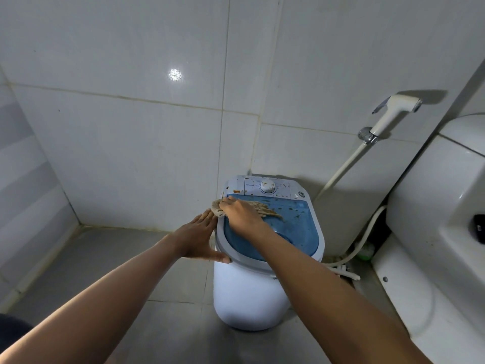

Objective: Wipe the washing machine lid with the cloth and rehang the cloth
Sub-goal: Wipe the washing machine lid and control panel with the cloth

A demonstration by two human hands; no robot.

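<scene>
A: Pressing a tan cloth [258, 208] flat against the blue lid [286, 227] of the small washing machine [249, 298], the right hand [240, 212] works at the lid's far-left corner. The palm lies spread over the cloth, fingers extended rather than curled; nothing is pinched, the cloth is simply trapped between hand and lid.

B: And the left hand [200, 236]?

A: Open and flat, it braces the machine's left rim, thumb along the near edge. It grasps nothing.

B: How will the cloth handle?

A: Judged from its rumpled outline, it is soft, limp and light, probably damp. It folds under the palm and trails a loose tail to the right. Downward pressure, not a grip, is what carries it across the surface.

B: And the lid?

A: Smooth, glossy plastic, likely slippery where wet. Brown specks are scattered across its right half and over the control panel [266, 186] with its dial, so most of the wiping appears to remain.

B: The machine itself?

A: A light plastic tub standing on a tiled floor [105, 258]; it may shift under a firm stroke, hence the steadying hand.

B: Where should the cloth be taken for rehanging?

A: By a bunched corner or edge. No hook or rail is visible; only the tiled wall [131, 127], a spray nozzle [393, 114] and a toilet [433, 206].
</scene>
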